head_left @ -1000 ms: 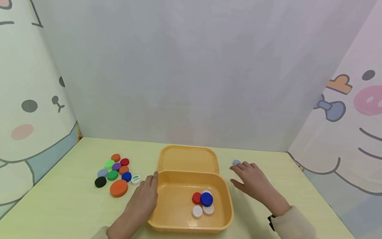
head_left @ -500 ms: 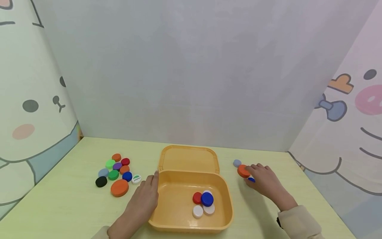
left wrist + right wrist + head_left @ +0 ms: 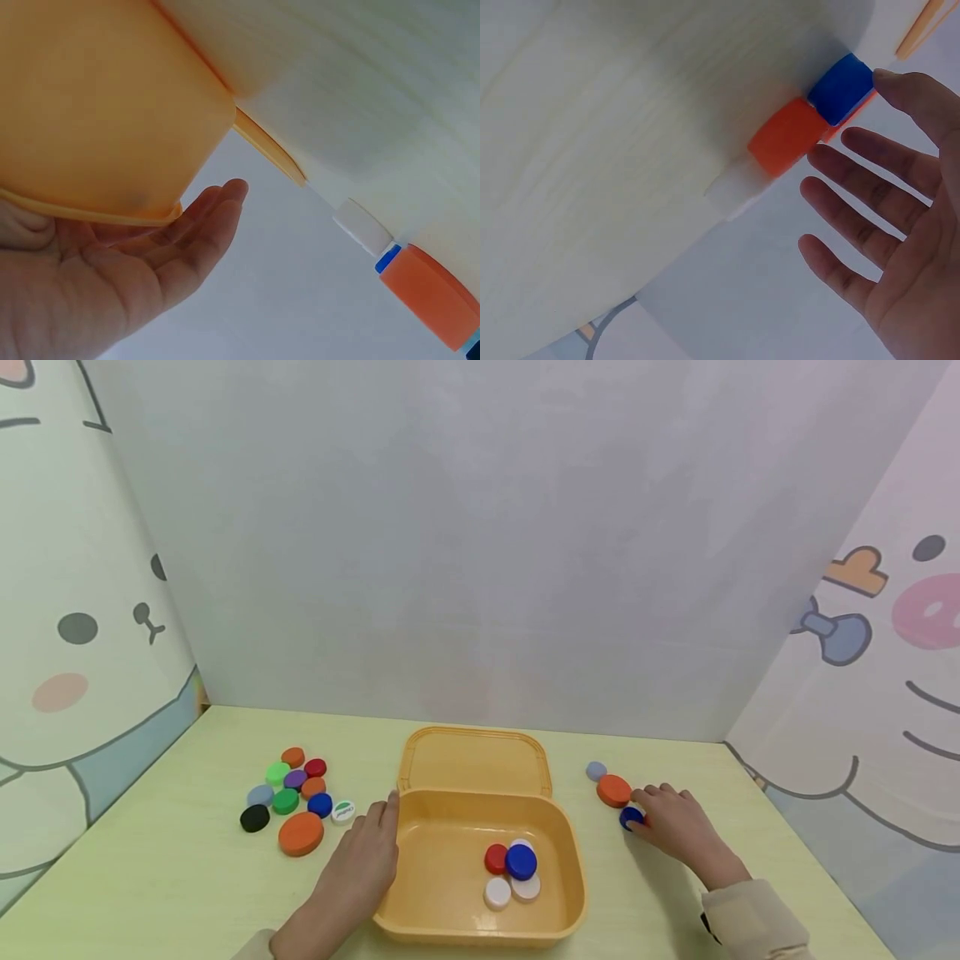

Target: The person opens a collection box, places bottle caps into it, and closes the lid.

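Right hand point(image 3: 681, 833) low over the right of the tabletop point(image 3: 150, 877), thumb at a dark-blue cap point(image 3: 628, 817); seen from the head, its back hides what lies under the fingers. Right wrist view fills that in: fingers fairly straight and spread, pinching nothing, thumb tip at the dark-blue cap's edge, firmness of contact hard to tell. Same view shows an orange-red cap point(image 3: 786, 136) right against the dark-blue one, near the fingertips, and a pale cap point(image 3: 739, 187) farther along; from above, only a red sliver shows by the thumb. Head view gives the large orange cap point(image 3: 614, 791) just beyond the fingers, light-blue cap point(image 3: 596, 771) next to it. Left hand point(image 3: 358, 864) rests along the left rim of a yellow box point(image 3: 435, 893); left wrist view, from below, has its fingers loosely extended past the rim corner, close together. Only the head view sees inside: red cap point(image 3: 496, 859), bright-blue cap point(image 3: 521, 862), white caps point(image 3: 497, 893). Lid point(image 3: 474, 764) flat behind the box. Mixed caps point(image 3: 301, 834) clustered left, well apart from the right hand.
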`<action>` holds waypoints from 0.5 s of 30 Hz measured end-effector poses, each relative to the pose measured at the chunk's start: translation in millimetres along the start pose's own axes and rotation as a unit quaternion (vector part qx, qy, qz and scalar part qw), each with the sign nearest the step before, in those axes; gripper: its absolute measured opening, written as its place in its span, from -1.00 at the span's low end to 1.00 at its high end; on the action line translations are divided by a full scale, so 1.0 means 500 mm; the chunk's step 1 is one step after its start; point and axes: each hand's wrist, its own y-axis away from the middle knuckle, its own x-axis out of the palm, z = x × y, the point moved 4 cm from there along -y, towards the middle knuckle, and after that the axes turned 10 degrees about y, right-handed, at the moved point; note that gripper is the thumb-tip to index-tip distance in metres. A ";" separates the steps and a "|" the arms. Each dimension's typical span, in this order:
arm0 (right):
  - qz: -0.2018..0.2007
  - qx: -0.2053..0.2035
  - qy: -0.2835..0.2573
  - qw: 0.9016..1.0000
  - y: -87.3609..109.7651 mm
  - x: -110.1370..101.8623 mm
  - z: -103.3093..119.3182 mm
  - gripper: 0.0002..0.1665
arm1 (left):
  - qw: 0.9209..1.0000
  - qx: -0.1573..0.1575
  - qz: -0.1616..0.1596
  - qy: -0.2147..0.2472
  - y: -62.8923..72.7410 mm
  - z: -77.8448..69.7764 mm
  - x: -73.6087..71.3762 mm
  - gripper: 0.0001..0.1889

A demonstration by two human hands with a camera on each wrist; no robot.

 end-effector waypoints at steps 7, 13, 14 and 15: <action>0.015 0.005 -0.011 1.000 0.006 0.015 -0.005 -0.62 | 1.000 -0.003 0.004 0.000 0.000 0.000 0.001 -0.34; 0.017 0.008 -0.011 1.000 0.008 0.023 -0.008 -0.65 | 1.000 -0.005 0.004 -0.002 0.000 0.000 0.001 -0.34; 0.016 0.007 -0.011 1.000 0.008 0.024 -0.008 -0.66 | 1.000 -0.005 0.003 -0.002 0.000 0.000 0.001 -0.34; 0.014 0.007 -0.011 1.000 0.008 0.024 -0.008 -0.66 | 1.000 -0.004 0.003 -0.002 0.000 0.000 0.001 -0.34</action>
